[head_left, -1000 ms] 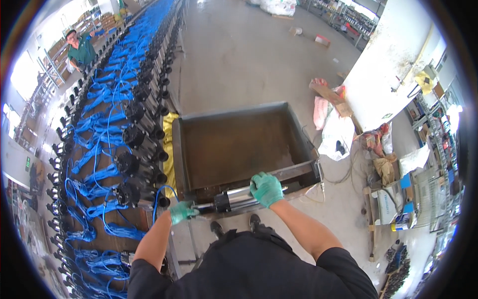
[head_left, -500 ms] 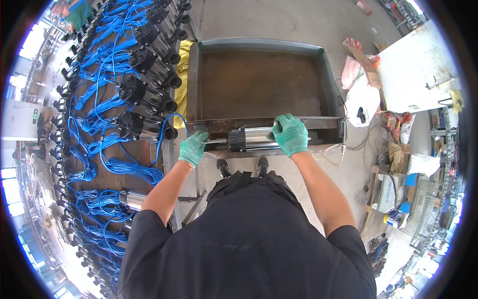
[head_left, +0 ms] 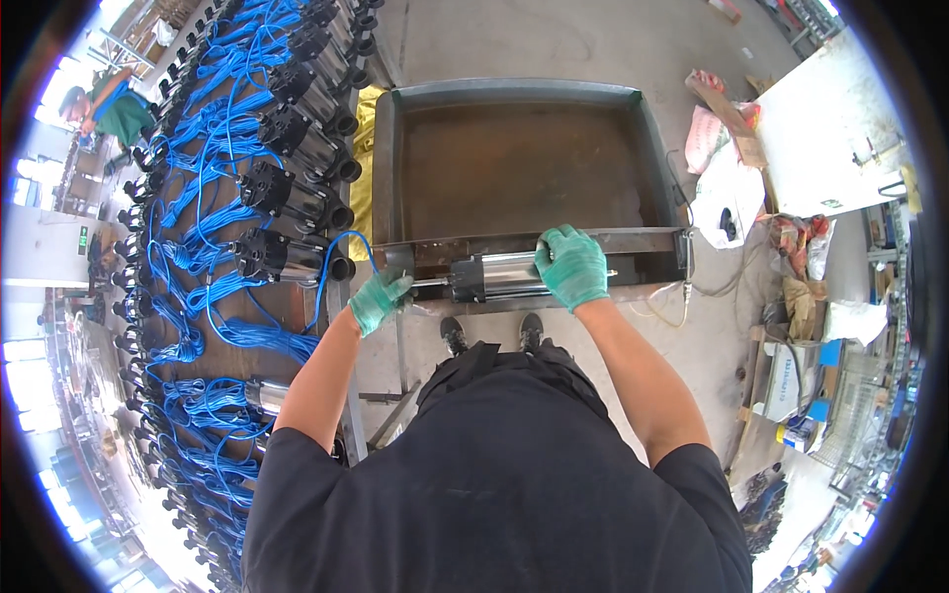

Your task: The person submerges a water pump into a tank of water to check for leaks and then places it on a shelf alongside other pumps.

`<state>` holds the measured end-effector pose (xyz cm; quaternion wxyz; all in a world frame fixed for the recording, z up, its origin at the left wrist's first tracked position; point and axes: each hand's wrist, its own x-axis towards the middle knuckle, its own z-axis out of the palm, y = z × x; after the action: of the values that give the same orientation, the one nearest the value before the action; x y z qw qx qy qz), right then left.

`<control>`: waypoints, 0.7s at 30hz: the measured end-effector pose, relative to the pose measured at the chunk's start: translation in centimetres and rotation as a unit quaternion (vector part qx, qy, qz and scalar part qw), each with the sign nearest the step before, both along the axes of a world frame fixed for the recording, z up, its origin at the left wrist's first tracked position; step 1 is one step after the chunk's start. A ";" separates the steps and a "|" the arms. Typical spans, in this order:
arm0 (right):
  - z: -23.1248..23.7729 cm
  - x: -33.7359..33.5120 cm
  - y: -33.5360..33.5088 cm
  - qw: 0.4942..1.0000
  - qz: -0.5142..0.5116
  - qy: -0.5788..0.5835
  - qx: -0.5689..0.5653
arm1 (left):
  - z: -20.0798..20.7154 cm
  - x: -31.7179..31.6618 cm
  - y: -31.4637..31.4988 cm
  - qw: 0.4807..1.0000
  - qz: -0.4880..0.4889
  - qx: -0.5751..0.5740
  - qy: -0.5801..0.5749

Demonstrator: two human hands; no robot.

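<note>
A silver cylinder with a black end block and tie rods, like a pneumatic cylinder [head_left: 509,272], lies along the front edge of a steel tank. Its thin rod reaches left to a dark metal plate [head_left: 399,259]. Over the cylinder's right end curls my right hand [head_left: 573,267], in a green glove, its fingers wrapped round the body. My left hand [head_left: 378,300], gloved alike, is just below the plate, fingers loosely apart near the rod's tip. A blue cable [head_left: 348,234] runs from the left toward the plate; its end is hidden there.
The rusty-bottomed steel tank [head_left: 387,158] stands in front. On my left, a long table carries steel pump bodies [head_left: 282,257] and blue cable coils [head_left: 262,338]. White sacks [head_left: 727,203] and a white board [head_left: 835,128] stand right. A person in green [head_left: 124,114] is far left.
My left hand has drawn down and slightly left, away from the plate and rod tip, uncovering the plate. My right hand stays on the cylinder. The far-left person shows more fully.
</note>
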<state>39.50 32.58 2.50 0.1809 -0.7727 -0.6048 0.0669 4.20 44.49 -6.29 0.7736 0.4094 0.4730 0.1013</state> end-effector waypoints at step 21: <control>-13.3 22.2 -16.1 0.863 -0.490 0.035 0.122 | 1.0 -2.4 -3.1 0.923 0.199 0.324 0.061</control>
<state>61.67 16.49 -10.84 0.3043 -0.9382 -0.1452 -0.0781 1.77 41.36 -5.32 0.5319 0.5409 0.5324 0.3756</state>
